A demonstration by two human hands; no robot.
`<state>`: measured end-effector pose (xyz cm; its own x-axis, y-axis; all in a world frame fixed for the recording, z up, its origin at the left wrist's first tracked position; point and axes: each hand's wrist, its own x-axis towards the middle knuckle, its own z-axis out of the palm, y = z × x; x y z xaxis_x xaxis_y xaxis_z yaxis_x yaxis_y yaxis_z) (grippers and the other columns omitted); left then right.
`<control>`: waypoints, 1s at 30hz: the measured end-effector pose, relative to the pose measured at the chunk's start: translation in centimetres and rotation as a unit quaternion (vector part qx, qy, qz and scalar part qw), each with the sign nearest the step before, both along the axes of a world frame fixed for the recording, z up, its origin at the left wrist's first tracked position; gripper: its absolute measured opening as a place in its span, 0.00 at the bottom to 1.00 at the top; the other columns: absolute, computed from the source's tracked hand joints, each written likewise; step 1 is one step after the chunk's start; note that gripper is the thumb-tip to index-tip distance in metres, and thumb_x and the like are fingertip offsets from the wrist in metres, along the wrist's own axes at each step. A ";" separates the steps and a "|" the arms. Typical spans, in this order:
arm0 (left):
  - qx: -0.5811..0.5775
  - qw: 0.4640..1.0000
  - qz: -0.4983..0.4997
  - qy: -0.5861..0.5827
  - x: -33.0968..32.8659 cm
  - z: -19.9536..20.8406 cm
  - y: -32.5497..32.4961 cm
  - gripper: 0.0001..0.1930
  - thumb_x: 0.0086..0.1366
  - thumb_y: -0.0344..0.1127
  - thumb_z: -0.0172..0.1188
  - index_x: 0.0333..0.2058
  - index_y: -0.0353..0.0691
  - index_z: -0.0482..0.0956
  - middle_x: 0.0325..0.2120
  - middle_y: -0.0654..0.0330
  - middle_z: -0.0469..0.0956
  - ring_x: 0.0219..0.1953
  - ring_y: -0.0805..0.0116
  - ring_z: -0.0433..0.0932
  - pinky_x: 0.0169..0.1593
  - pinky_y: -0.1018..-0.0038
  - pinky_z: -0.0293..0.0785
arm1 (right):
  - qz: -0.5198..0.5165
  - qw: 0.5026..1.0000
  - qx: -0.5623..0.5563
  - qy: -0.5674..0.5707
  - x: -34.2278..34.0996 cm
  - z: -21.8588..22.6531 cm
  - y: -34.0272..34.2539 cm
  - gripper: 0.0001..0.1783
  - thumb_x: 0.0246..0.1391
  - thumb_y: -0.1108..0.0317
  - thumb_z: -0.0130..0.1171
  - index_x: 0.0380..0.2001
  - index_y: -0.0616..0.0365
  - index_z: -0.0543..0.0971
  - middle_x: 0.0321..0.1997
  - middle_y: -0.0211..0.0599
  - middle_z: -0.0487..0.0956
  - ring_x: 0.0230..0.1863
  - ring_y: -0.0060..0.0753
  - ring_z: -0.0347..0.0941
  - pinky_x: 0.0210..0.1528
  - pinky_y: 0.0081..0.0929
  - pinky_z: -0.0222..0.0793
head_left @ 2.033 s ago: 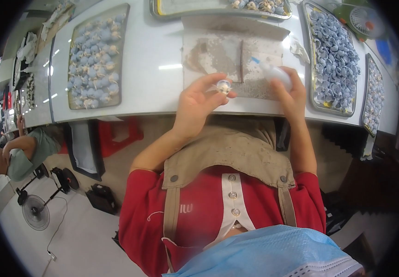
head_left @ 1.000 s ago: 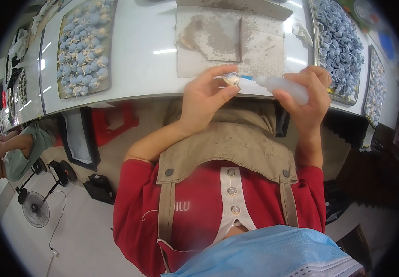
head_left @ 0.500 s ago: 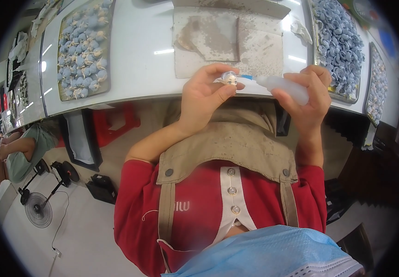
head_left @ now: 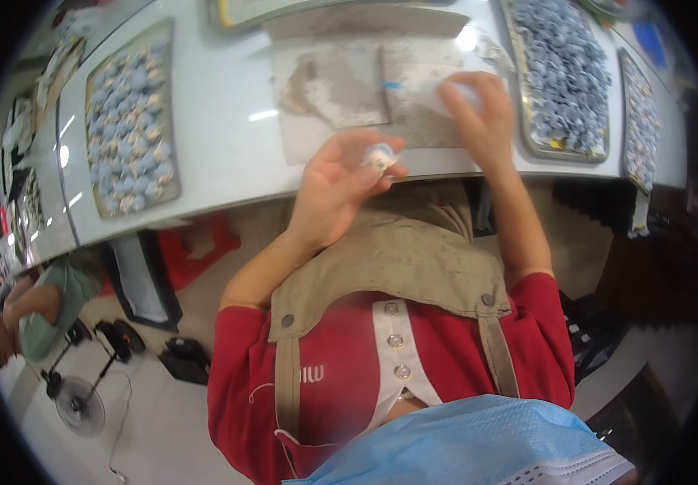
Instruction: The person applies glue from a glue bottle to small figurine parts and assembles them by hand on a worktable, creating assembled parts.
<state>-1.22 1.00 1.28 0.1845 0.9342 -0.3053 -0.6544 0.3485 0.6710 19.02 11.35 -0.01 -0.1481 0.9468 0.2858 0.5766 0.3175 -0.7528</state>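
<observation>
A small doll head [head_left: 380,159] with pale blue-grey hair is pinched between the thumb and fingers of my left hand [head_left: 334,182], just off the table's near edge. My right hand [head_left: 485,121] is wrapped round a translucent white squeeze bottle [head_left: 431,91], which is blurred by motion. The bottle's blue tip [head_left: 393,86] points left, over a stained cardboard sheet [head_left: 292,133]. Bottle and doll head are apart.
At the left is a tray of blue-grey and cream doll heads [head_left: 131,121]. A tray of curved blue-grey pieces [head_left: 563,81] lies at the right, with a narrower tray [head_left: 640,117] beyond. A crumpled white tissue [head_left: 490,50] lies nearby. Another person [head_left: 54,303] sits at far left.
My right hand has carried the bottle away from the doll head, outward over the cardboard. My left hand with the doll head is slightly lower and further left. The whole view has shifted.
</observation>
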 end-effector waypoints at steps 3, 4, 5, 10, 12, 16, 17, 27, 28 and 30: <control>0.013 0.981 -0.087 -0.174 -1.3 0.0 0.1 0.18 0.59 0.29 0.56 0.48 0.41 0.66 0.47 0.49 0.70 0.40 0.65 0.75 0.42 0.77 0.72 | 0.048 0.991 0.067 -0.109 -0.1 -0.5 0.6 0.11 0.42 0.63 0.64 0.30 0.54 0.79 0.32 0.33 0.77 0.40 0.34 0.69 0.43 0.29 0.58; 0.028 0.976 -0.101 -0.193 -1.4 0.2 0.2 0.18 0.59 0.30 0.56 0.49 0.41 0.66 0.46 0.48 0.70 0.40 0.65 0.75 0.42 0.77 0.72 | 0.036 0.989 0.074 -0.122 0.4 0.3 0.7 0.11 0.44 0.60 0.63 0.31 0.51 0.79 0.34 0.29 0.77 0.42 0.34 0.69 0.47 0.34 0.55; 0.042 0.970 -0.113 -0.212 -1.5 0.3 0.3 0.19 0.59 0.31 0.57 0.49 0.41 0.66 0.46 0.47 0.70 0.40 0.64 0.75 0.42 0.77 0.73 | 0.034 0.989 0.078 -0.123 1.4 1.1 1.5 0.11 0.44 0.60 0.63 0.31 0.51 0.79 0.34 0.29 0.77 0.42 0.34 0.69 0.47 0.34 0.55; 0.033 0.981 -0.109 -0.155 -0.4 0.5 1.0 0.19 0.59 0.31 0.57 0.49 0.40 0.66 0.46 0.47 0.70 0.40 0.66 0.75 0.41 0.78 0.73 | -0.200 0.903 0.220 -0.309 11.5 3.1 7.1 0.12 0.43 0.57 0.62 0.34 0.43 0.79 0.40 0.27 0.77 0.48 0.36 0.67 0.48 0.44 0.54; -0.005 0.985 -0.111 -0.131 0.0 0.6 1.0 0.18 0.59 0.30 0.57 0.48 0.40 0.66 0.46 0.48 0.70 0.40 0.67 0.75 0.41 0.78 0.74 | -0.240 0.868 0.242 -0.363 13.4 3.6 9.2 0.12 0.43 0.57 0.62 0.34 0.42 0.79 0.41 0.27 0.77 0.48 0.36 0.67 0.48 0.46 0.54; -0.005 0.987 -0.116 -0.109 0.5 0.7 0.9 0.17 0.59 0.30 0.56 0.48 0.41 0.67 0.46 0.49 0.71 0.40 0.67 0.75 0.42 0.78 0.74 | -0.224 0.843 0.228 -0.433 16.3 2.8 13.1 0.15 0.46 0.56 0.60 0.40 0.39 0.77 0.46 0.23 0.76 0.53 0.34 0.65 0.52 0.49 0.51; -0.001 0.987 -0.119 -0.107 0.6 0.8 1.0 0.17 0.60 0.30 0.56 0.47 0.40 0.67 0.46 0.49 0.71 0.40 0.67 0.75 0.42 0.78 0.74 | -0.197 0.832 0.215 -0.472 16.9 2.5 13.5 0.15 0.46 0.57 0.59 0.40 0.40 0.77 0.47 0.22 0.75 0.53 0.34 0.65 0.52 0.48 0.51; 0.002 0.989 -0.116 -0.095 0.1 0.6 0.7 0.16 0.60 0.30 0.56 0.47 0.40 0.67 0.45 0.51 0.72 0.39 0.68 0.75 0.43 0.78 0.73 | -0.141 0.840 0.110 -0.513 15.8 4.9 13.3 0.12 0.47 0.61 0.58 0.37 0.43 0.78 0.39 0.26 0.76 0.48 0.33 0.69 0.46 0.47 0.56; 0.004 0.989 -0.115 -0.097 0.0 0.5 0.7 0.16 0.60 0.30 0.56 0.47 0.40 0.67 0.45 0.51 0.72 0.39 0.68 0.75 0.43 0.78 0.73 | -0.128 0.843 0.079 -0.516 16.0 5.2 13.4 0.12 0.47 0.61 0.58 0.38 0.43 0.78 0.38 0.28 0.76 0.46 0.33 0.70 0.46 0.47 0.55; -0.005 0.989 -0.113 -0.099 0.0 0.4 0.6 0.16 0.60 0.30 0.55 0.47 0.40 0.67 0.45 0.52 0.72 0.39 0.68 0.75 0.43 0.78 0.73 | -0.113 0.845 0.050 -0.520 16.2 5.7 13.5 0.12 0.47 0.60 0.58 0.38 0.44 0.78 0.37 0.29 0.76 0.44 0.33 0.71 0.46 0.47 0.55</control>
<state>-1.24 1.61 1.68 0.4460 0.8591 -0.2512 -0.6768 0.5073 0.5334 35.22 24.90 5.67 -0.1862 0.9635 0.1923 0.9643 0.1417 0.2235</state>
